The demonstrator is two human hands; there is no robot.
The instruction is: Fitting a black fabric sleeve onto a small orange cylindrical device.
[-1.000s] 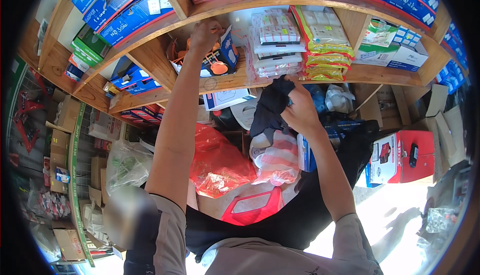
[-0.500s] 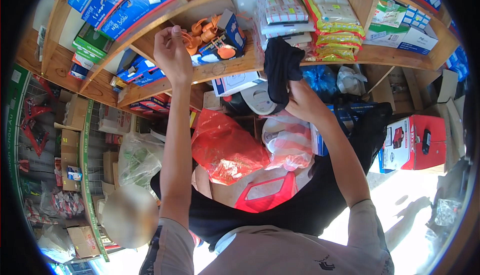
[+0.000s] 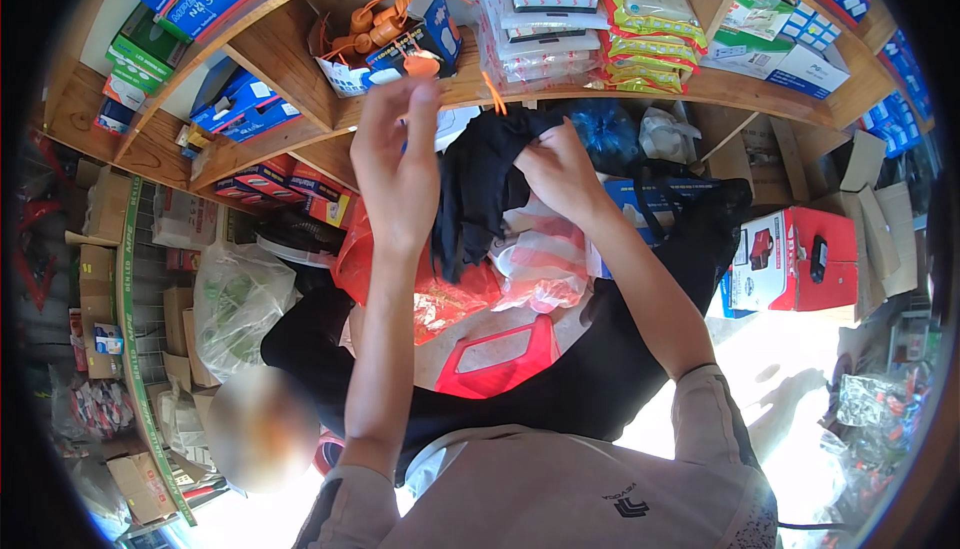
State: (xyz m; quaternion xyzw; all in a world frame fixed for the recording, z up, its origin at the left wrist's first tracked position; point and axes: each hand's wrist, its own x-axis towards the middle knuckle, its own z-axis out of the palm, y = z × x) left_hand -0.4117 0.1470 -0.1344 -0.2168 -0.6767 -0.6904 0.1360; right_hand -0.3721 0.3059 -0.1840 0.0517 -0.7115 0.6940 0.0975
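Note:
My right hand (image 3: 562, 171) is closed on a bunched black cloth (image 3: 478, 184), which hangs below the shelf edge. Just above the cloth, two short orange strands (image 3: 495, 94) stick up; what they belong to is hidden. My left hand (image 3: 398, 164) is raised to the left of the cloth, fingers apart and pointing up, with nothing visible in it. Beyond its fingertips, on the shelf, an opened blue-and-white box (image 3: 440, 24) holds several orange plastic pieces with wires (image 3: 375, 27).
Stacked clear packets (image 3: 545, 24) and yellow-red packs (image 3: 645, 24) fill the wooden shelf (image 3: 290, 59). Below lie a red plastic bag (image 3: 430, 299), a striped bag (image 3: 545, 264) and a red plastic stool (image 3: 500, 359). A red-and-white box (image 3: 795, 259) stands right, beside cardboard.
My left hand has come back from the box of orange pieces, moving right and nearer. My right hand has moved the black cloth leftward and lower, and the cloth is more spread out.

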